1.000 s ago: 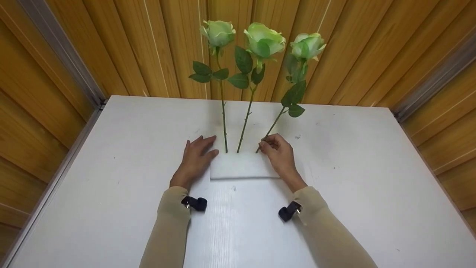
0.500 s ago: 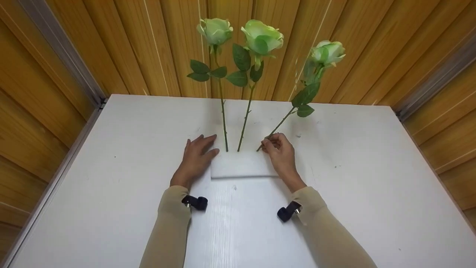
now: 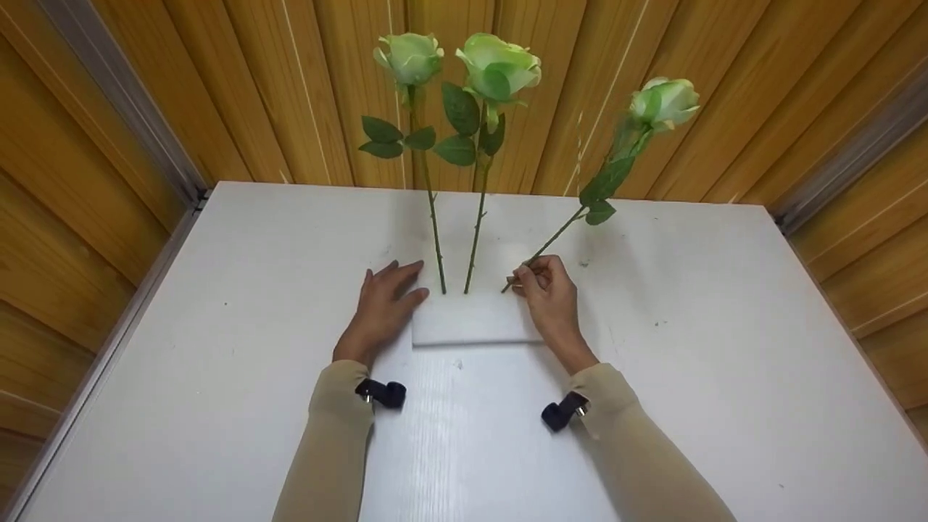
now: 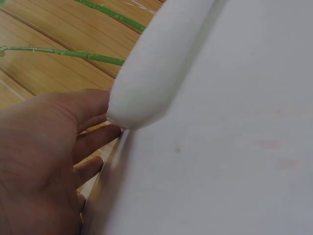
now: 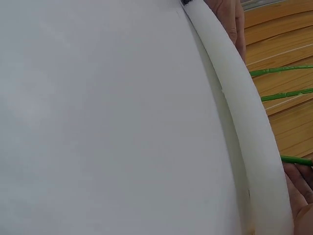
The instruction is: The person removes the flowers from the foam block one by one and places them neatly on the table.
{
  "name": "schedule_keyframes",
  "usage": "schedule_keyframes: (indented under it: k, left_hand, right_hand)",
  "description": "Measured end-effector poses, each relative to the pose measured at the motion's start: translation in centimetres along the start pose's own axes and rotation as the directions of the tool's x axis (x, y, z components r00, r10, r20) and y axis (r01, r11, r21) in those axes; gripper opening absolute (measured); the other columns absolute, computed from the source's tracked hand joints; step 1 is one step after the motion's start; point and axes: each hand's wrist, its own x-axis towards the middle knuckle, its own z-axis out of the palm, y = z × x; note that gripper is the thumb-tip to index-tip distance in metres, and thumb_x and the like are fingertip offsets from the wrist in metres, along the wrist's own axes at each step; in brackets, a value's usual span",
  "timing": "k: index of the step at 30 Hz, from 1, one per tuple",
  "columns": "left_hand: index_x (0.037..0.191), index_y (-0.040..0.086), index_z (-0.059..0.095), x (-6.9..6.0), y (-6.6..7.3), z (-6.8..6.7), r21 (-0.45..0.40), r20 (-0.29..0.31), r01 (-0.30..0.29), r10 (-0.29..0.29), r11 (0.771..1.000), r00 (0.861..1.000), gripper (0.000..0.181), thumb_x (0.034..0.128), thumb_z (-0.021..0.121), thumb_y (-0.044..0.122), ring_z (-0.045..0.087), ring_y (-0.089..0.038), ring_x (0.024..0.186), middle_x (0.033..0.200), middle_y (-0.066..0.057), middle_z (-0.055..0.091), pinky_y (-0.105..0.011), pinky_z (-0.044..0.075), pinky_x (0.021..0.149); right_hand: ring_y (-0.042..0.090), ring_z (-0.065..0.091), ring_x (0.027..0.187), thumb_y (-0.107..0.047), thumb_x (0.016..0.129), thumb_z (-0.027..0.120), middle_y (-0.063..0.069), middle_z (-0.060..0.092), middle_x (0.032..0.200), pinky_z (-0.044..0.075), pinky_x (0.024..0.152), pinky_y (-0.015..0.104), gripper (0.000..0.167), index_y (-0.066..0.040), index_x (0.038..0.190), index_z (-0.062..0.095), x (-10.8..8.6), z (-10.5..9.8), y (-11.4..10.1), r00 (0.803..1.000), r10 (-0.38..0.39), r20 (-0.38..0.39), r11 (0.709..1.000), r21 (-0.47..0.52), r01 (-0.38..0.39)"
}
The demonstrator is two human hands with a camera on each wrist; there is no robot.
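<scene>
A white foam block lies on the table, with three pale green roses at it. The left rose and the middle rose stand nearly upright, their stem ends at the block's top. My right hand pinches the lower stem of the right rose, which leans far to the right. Whether this stem's tip is inside the foam I cannot tell. At the block's left end rests my left hand, fingers extended; in the left wrist view its fingertips touch the foam end.
The white table spreads around the block, with small dark marks on it. Behind its far edge stands a wood-plank wall, and similar panels rise at both sides. Each sleeve cuff carries a small black camera.
The right rose has tilted further right, its bloom swinging away from the middle one. The other two blooms have shifted slightly left. My left hand has stayed at the block's end.
</scene>
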Motion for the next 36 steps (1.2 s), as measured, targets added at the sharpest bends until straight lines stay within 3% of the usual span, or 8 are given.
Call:
schedule_keyframes:
  k: [4, 10, 18, 30, 36]
  left_hand:
    - [0.151, 0.006, 0.06, -0.1, 0.0, -0.1, 0.007, 0.001, 0.011, -0.011, 1.0, 1.0, 0.051, 0.1034, 0.069, 0.023, 0.033, -0.037, 0.155, 0.153, -0.012, 0.058, -0.049, -0.005, 0.131]
    - [0.153, 0.009, 0.058, -0.2, -0.2, -0.3, 0.014, 0.012, 0.044, -0.044, 0.999, 0.999, 0.052, 0.1045, 0.067, 0.026, 0.031, -0.031, 0.157, 0.156, -0.009, 0.056, -0.044, -0.006, 0.131]
    - [0.152, 0.008, 0.059, -0.6, -0.2, -0.3, -0.008, 0.003, 0.048, -0.048, 0.999, 0.999, 0.053, 0.1034, 0.068, 0.025, 0.031, -0.033, 0.157, 0.156, -0.011, 0.055, -0.043, -0.008, 0.131]
    - [0.153, 0.008, 0.058, -1.2, -0.4, -0.5, -0.003, 0.015, 0.05, -0.05, 0.999, 0.999, 0.052, 0.1038, 0.068, 0.025, 0.031, -0.034, 0.156, 0.156, -0.012, 0.055, -0.044, -0.007, 0.131]
    - [0.154, 0.012, 0.058, -1.4, -0.6, -0.7, -0.019, 0.018, 0.091, -0.09, 0.996, 0.996, 0.053, 0.1038, 0.068, 0.026, 0.028, -0.031, 0.158, 0.158, -0.01, 0.054, -0.044, -0.008, 0.131]
  right_hand:
    - [0.03, 0.075, 0.101, -0.002, 0.107, 0.062, 0.022, 0.068, 0.109, 0.064, 0.09, 0.039, 0.012, 0.004, 0.116, 0.057, 0.2, -0.4, -0.3, 1.0, -0.02, 0.0, 1.0, 0.015, 0.02]
    - [0.027, 0.075, 0.099, -0.002, 0.106, 0.064, 0.025, 0.068, 0.109, 0.063, 0.09, 0.034, 0.014, 0.006, 0.116, 0.059, 0.4, -1.3, -0.6, 0.998, -0.06, 0.005, 0.998, 0.015, 0.06]
    - [0.024, 0.074, 0.094, 0.0, 0.104, 0.068, 0.022, 0.069, 0.106, 0.064, 0.086, 0.034, 0.014, 0.007, 0.115, 0.063, 0.4, -2.6, -1.1, 0.992, -0.125, -0.035, 0.992, -0.016, 0.125]
    - [0.019, 0.074, 0.091, 0.004, 0.102, 0.067, 0.022, 0.069, 0.104, 0.064, 0.085, 0.033, 0.014, 0.011, 0.114, 0.064, -0.1, -4.6, -0.8, 0.989, -0.109, -0.105, 0.994, -0.023, 0.107]
    - [0.017, 0.074, 0.091, 0.002, 0.103, 0.068, 0.024, 0.069, 0.103, 0.063, 0.086, 0.029, 0.016, 0.012, 0.114, 0.064, -0.1, -5.4, -0.6, 0.99, -0.09, -0.104, 0.995, -0.044, 0.086]
